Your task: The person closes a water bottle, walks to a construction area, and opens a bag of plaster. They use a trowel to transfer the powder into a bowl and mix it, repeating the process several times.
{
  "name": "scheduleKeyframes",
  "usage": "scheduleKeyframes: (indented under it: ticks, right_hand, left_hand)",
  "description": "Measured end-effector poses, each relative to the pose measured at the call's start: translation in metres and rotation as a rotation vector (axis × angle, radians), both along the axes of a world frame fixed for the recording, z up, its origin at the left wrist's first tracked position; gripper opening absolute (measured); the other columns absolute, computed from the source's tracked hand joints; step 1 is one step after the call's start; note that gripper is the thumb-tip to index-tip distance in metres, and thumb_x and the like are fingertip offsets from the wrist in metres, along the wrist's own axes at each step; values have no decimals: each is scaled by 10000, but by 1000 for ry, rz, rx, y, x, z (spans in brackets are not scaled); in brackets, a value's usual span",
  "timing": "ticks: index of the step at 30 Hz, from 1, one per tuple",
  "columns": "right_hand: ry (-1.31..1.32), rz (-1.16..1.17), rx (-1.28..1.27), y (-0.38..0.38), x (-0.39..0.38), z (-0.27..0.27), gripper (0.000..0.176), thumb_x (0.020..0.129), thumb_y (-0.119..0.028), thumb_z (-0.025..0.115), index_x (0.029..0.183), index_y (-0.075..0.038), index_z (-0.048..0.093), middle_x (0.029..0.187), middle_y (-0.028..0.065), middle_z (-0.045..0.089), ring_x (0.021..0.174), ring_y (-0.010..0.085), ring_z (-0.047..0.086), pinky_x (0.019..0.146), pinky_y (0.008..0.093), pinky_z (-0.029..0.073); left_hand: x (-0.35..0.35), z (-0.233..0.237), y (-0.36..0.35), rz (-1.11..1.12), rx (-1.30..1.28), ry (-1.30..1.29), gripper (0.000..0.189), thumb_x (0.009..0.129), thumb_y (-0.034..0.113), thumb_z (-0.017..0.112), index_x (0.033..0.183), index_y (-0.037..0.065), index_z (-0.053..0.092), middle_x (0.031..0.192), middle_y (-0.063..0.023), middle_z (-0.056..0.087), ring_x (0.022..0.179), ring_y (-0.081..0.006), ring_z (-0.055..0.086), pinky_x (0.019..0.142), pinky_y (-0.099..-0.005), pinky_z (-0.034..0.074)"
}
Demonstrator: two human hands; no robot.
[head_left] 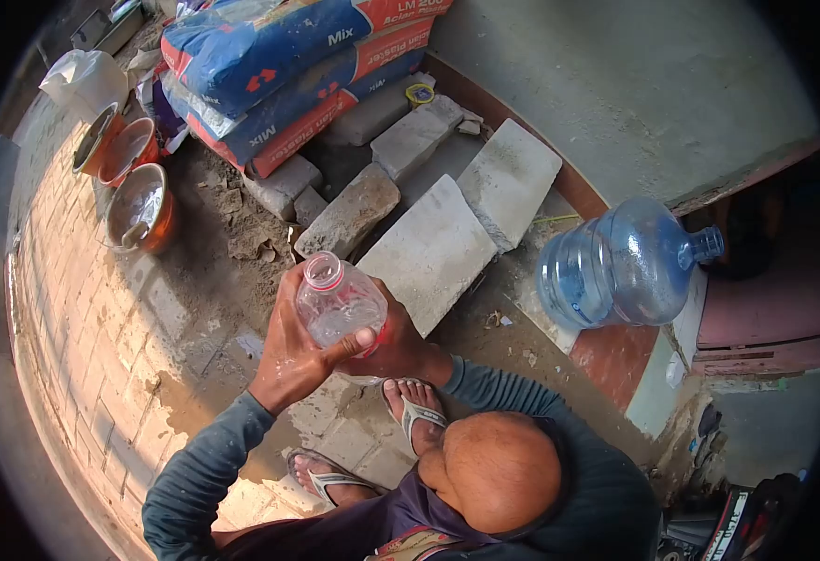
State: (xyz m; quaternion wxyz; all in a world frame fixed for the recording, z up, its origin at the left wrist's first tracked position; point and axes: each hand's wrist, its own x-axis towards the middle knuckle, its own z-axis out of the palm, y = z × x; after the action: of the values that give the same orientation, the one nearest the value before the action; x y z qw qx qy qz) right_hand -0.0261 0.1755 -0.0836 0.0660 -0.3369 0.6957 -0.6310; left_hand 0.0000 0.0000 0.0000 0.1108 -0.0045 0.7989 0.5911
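A clear plastic bottle (342, 304) with an open neck, a red ring below its mouth and some red on its side stands between my two hands. Clear liquid shows inside it. My left hand (295, 351) wraps the bottle's left side, its thumb laid across the lower front. My right hand (394, 338) grips the other side, its fingers mostly hidden behind the bottle. Dark sleeves cover both forearms.
Blue and red sacks (260, 84) are stacked at the top. Grey blocks (433, 252) lie ahead. A large blue water jug (615, 266) rests on its side at right. Several orange buckets (159, 220) and a white sack (83, 79) stand at left on paving (101, 355).
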Motion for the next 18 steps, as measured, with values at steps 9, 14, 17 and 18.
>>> scheduleKeyframes:
  ticks: [9, 14, 17, 18]
  right_hand:
    - [103, -245, 275, 52, -11, 27, 856, 614, -148, 869, 1339, 5, 438, 1207, 201, 612, 1132, 303, 633, 939, 365, 523]
    - [252, -179, 499, 63, -16, 34, 847, 583, -142, 841, 1324, -4, 454, 1166, 212, 630, 1060, 376, 647, 908, 410, 528]
    - [166, -89, 652, 63, -13, 33, 801, 602, -172, 818, 1306, -17, 469, 1153, 224, 629, 1029, 416, 633, 879, 449, 522]
    - [154, -68, 693, 63, -13, 31, 783, 611, -179, 811, 1301, -26, 474, 1143, 227, 630, 1020, 423, 630, 868, 457, 521]
  left_hand:
    - [-7, -44, -21, -38, 485, -149, 758, 731, 177, 737, 1374, 28, 364, 1184, -106, 459, 1085, -233, 549, 940, -366, 496]
    - [-27, -112, -28, 435, 768, -472, 285, 1035, 363, 475, 1001, 101, 583, 703, 36, 520, 574, -84, 512, 509, -246, 408]
    - [-44, -147, -28, 434, 947, -598, 259, 1039, 343, 466, 932, 128, 563, 660, 63, 493, 524, -56, 431, 456, -231, 329]
    - [-49, -150, -21, 479, 949, -598, 257, 1037, 328, 476, 879, 137, 544, 625, 85, 463, 494, -47, 364, 435, -219, 273]
